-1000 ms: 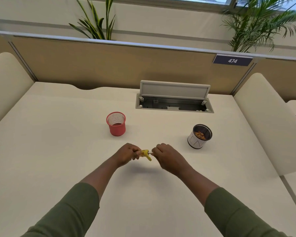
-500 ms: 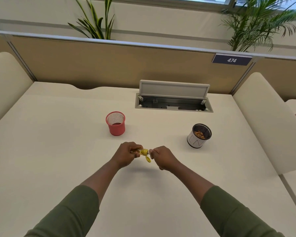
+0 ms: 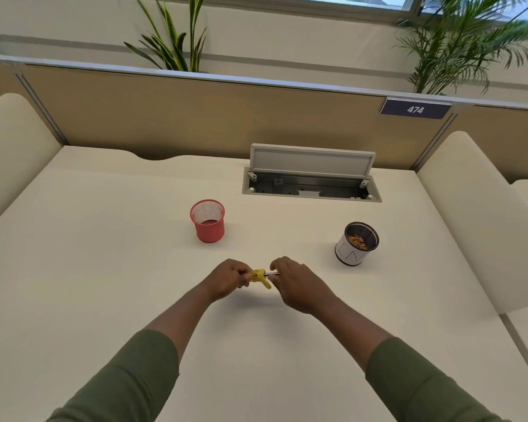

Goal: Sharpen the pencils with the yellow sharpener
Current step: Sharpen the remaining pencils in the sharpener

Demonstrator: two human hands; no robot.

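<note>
A small yellow sharpener (image 3: 259, 277) sits between my two hands above the middle of the cream table (image 3: 104, 269). My left hand (image 3: 229, 280) grips the sharpener from the left. A short stretch of pencil (image 3: 271, 273) pokes out of the sharpener's right side. My right hand (image 3: 299, 286) pinches that pencil, and the rest of the pencil is hidden under the fingers. A yellow flap hangs down from the sharpener.
A red mesh cup (image 3: 208, 220) stands behind my left hand. A white and black mesh cup (image 3: 356, 243) with orange shavings inside stands at the right. An open cable hatch (image 3: 311, 178) is set into the table's back. Padded dividers flank both sides.
Both hands stayed together at the table's middle. My right hand has turned on the pencil and its fingers have shifted. The sharpener's hanging flap swung slightly.
</note>
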